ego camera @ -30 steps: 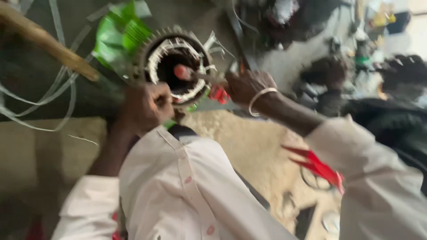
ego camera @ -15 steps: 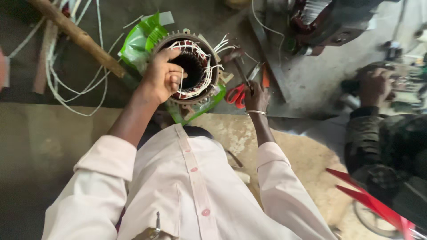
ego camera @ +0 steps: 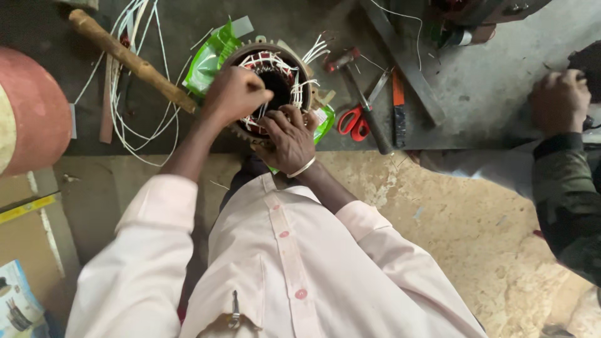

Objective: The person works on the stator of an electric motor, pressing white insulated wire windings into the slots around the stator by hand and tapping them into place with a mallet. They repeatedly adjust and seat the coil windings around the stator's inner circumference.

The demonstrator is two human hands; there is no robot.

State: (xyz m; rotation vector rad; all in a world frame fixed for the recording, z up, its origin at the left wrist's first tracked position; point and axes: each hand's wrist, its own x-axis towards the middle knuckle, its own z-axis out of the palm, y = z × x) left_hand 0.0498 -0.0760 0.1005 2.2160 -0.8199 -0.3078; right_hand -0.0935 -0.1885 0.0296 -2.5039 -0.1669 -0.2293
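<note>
Looking down from the head camera, a person in a pale pink button shirt bends over a round metal motor stator with white windings and a dark bore (ego camera: 270, 75), which sits on a dark grey worktop (ego camera: 188, 134) just beyond the chest. The left hand (ego camera: 235, 95) rests on the stator's near-left rim, fingers curled in tight — whether it pinches a wire cannot be told. The right hand (ego camera: 289, 136), a thin silver bangle at its wrist, lies spread on the near rim, fingertips reaching into the windings. A crumpled green plastic bag (ego camera: 210, 59) lies under and beside the stator. A rough wooden stick (ego camera: 128, 61) slants across loose white wires (ego camera: 134, 125) to the left. Red-handled scissors (ego camera: 354, 122) and a hammer (ego camera: 363, 103) lie just right of the stator. At the far right, another person's hand (ego camera: 559, 100) and dark sleeve show — well apart.
</note>
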